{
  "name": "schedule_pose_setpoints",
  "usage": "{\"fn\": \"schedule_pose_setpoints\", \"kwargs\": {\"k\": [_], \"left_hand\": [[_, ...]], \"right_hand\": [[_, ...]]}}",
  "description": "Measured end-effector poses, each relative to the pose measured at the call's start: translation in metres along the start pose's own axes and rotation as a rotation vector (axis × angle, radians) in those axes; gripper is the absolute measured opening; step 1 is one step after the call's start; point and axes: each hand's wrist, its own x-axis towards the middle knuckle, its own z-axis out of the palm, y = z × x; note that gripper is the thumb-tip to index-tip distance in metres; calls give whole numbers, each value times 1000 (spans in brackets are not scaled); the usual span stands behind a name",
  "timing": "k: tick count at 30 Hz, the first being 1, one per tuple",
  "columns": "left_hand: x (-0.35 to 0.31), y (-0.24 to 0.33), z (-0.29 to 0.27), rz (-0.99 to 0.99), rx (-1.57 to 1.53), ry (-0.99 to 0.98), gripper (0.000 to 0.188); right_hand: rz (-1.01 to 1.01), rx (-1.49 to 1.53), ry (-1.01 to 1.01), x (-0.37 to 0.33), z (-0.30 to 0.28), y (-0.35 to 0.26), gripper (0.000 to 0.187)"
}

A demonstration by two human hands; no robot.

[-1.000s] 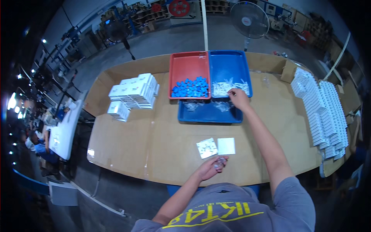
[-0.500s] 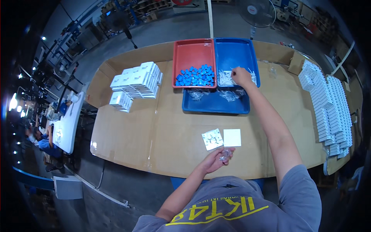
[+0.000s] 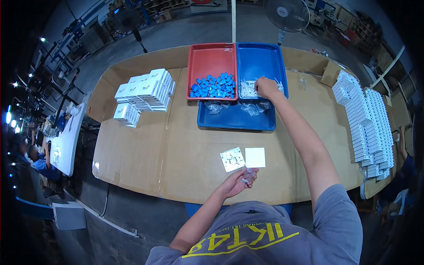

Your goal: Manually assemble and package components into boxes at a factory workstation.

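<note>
My left hand (image 3: 233, 184) is closed around a small clear plastic bag (image 3: 248, 177), palm up near the table's front edge. Just beyond it lie a white square plate with cut-outs (image 3: 232, 160) and a plain white square (image 3: 255, 157), side by side. My right hand (image 3: 266, 88) reaches far forward into the blue tray (image 3: 260, 57), its fingers bunched down among small white plastic pieces (image 3: 248, 89). Whatever those fingertips grip is hidden. Beside that tray, a red tray (image 3: 212, 57) holds a heap of small blue pieces (image 3: 214, 87).
Another blue tray (image 3: 236, 122) with clear plastic bags (image 3: 251, 108) sits nearer me. White boxes are stacked at the left (image 3: 143, 90) and right (image 3: 366, 119) of the cardboard-covered table (image 3: 132, 154). A co-worker (image 3: 42, 165) sits at a white table on the far left.
The whole scene has shifted slightly left in the picture. My right hand stays in the blue tray among the white pieces, and my left hand keeps the plastic bag.
</note>
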Motion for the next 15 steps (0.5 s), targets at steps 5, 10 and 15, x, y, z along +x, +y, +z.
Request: {"fn": "schedule_pose_setpoints", "kwargs": {"k": [5,10,15], "left_hand": [[0,3,2,-10,16,10,52],[-2,4,4,-14,35,28,52],[-1,3,4,-16,37,31,52]], "right_hand": [[-77,-104,12,1,0,3,14],[-40,-54,91,-3,8,6,15],[26,-8,163,-1,15,17,11]]}}
